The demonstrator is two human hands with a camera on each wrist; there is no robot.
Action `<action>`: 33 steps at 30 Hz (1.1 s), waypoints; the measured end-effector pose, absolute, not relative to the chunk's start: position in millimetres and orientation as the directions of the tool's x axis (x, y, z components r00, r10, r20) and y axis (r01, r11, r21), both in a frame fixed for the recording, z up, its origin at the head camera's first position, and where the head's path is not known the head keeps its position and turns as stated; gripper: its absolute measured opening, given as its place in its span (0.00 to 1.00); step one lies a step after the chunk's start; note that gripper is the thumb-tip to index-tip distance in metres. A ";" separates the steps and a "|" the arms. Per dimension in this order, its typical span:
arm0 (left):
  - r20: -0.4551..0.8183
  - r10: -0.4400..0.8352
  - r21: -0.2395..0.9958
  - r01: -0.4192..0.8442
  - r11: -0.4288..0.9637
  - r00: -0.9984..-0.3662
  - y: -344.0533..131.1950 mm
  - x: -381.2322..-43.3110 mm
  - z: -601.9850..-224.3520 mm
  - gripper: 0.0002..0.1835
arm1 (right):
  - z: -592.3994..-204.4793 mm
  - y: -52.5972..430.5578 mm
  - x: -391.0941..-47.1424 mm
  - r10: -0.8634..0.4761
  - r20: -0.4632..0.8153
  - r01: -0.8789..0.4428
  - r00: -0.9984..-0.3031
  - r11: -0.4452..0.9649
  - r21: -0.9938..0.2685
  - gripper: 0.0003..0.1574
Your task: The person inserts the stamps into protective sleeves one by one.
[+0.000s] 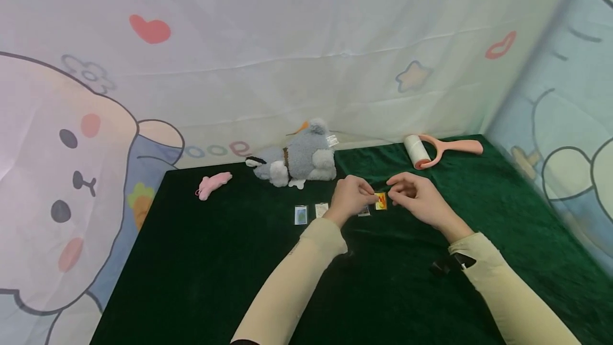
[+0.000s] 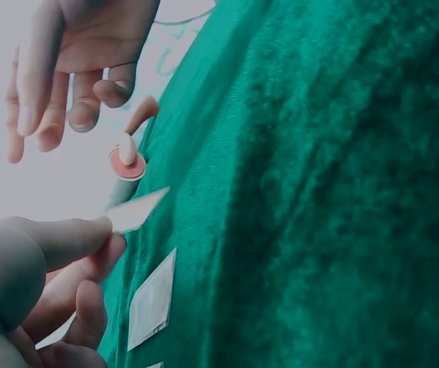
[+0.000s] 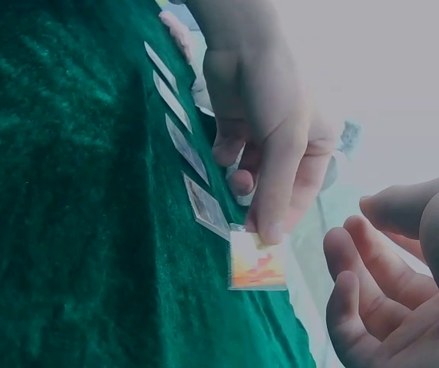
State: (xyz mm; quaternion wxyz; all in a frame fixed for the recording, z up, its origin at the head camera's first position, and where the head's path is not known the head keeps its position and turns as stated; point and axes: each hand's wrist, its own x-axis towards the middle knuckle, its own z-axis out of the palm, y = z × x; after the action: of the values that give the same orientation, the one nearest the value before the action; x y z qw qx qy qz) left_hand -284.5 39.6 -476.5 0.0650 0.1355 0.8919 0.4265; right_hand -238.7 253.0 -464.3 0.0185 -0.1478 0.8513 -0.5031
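Between thumb and fingers my left hand (image 1: 351,196) pinches a small square orange-yellow picture card (image 1: 381,201), which looks raised above the cloth in the left wrist view. To the right of that card is my right hand (image 1: 415,198), its fingers loosely bent and apart from it, holding nothing. Other small cards lie in a row to the left: a bluish card (image 1: 300,215), a pale card (image 1: 321,210) and a dark-toned card (image 1: 364,211) partly covered by the left hand. In the right wrist view, the nearest lying card (image 3: 206,205) is just beside the pinched one.
A grey plush toy (image 1: 306,156) lies behind the cards against the backdrop. A pink-handled lint roller (image 1: 416,152) is at the back right, and a small pink item (image 1: 213,184) at the back left. Dark green cloth (image 1: 201,270) covers the table; printed curtains (image 1: 287,31) rise behind it.
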 end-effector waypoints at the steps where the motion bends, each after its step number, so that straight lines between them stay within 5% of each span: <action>1: -0.004 0.287 0.763 0.182 0.620 -0.958 41.0 -284.1 -476.4 0.08 | -464.7 253.3 -238.9 -0.270 0.118 -0.235 -0.956 0.453 -0.860 0.20; 14: -0.009 0.219 0.572 0.174 0.801 -0.976 50.6 -281.5 -481.9 0.16 | -463.5 252.2 -234.2 -0.262 0.123 -0.234 -0.957 0.453 -0.860 0.18; 33: 0.018 0.266 0.579 0.227 0.783 -0.964 48.7 -279.3 -469.7 0.15 | -457.6 255.8 -232.3 -0.255 0.121 -0.227 -0.959 0.443 -0.867 0.20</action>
State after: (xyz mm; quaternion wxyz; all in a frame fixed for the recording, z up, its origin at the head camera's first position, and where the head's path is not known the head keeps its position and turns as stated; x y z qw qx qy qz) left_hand -279.3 48.7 -469.7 0.0323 0.1308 0.9437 0.3022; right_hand -232.3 255.8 -457.6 0.0137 -0.1421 0.8492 -0.5084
